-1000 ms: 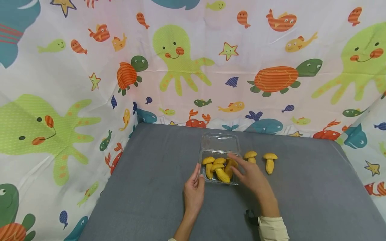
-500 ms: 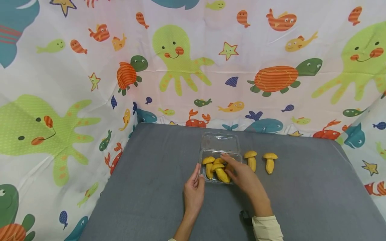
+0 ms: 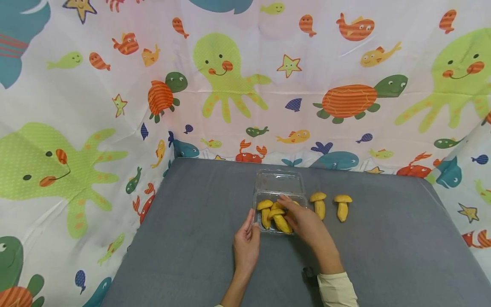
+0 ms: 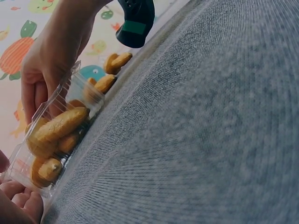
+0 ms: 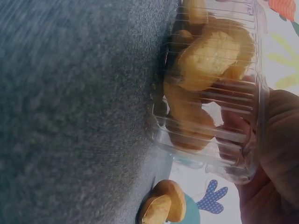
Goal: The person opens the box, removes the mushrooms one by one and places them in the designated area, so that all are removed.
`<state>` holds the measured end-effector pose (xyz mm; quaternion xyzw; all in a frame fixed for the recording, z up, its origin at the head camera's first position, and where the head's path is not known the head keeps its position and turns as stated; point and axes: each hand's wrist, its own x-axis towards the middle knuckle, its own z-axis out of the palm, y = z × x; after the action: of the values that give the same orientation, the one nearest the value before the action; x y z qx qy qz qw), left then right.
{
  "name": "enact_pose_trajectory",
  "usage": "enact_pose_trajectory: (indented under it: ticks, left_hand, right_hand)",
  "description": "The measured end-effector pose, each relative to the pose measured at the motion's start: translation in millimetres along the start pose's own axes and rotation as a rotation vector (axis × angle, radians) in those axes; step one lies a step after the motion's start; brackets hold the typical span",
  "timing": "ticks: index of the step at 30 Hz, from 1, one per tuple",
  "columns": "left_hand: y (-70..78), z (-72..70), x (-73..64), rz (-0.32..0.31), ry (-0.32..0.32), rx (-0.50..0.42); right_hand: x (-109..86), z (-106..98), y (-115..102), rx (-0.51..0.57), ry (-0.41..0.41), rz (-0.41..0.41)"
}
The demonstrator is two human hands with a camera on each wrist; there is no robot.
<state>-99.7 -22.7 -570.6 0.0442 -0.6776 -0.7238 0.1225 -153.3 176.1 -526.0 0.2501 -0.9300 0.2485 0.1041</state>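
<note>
we see two bare hands, a left hand (image 3: 246, 247) and a right hand (image 3: 308, 226). on the right forearm we find a plain cream-beige cloth sleeve (image 3: 337, 290) with soft creases, its edge ending short of the wrist. on the other arm we catch only a thin pale cloth sliver (image 3: 218, 305) at the bottom edge of the head view. beside the right forearm we notice a small black device (image 3: 308, 272). in the left wrist view we make out a dark, round-ended housing (image 4: 136, 14) bearing a flat green rectangle (image 4: 133, 27) and a few small dots.
</note>
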Motion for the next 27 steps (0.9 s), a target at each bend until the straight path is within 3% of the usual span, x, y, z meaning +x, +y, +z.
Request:
enact_pose_trajectory:
  ticks: [10,21,27]
  left_hand:
    - [-0.6,-0.7,0.5,0.009,-0.005,0.002]
    - [-1.4,0.0,0.4,0.018,0.008,-0.022]
    - [0.9,-0.1,-0.6,0.013,0.001,-0.005]
  right_hand:
    - [1.6,2.8,-5.7,0.011,-0.001,0.039]
    - [0.7,6.5,-3.4,0.049,0.048,-0.064]
    - [1.1,6.5,-3.6,0.086,0.017,-0.082]
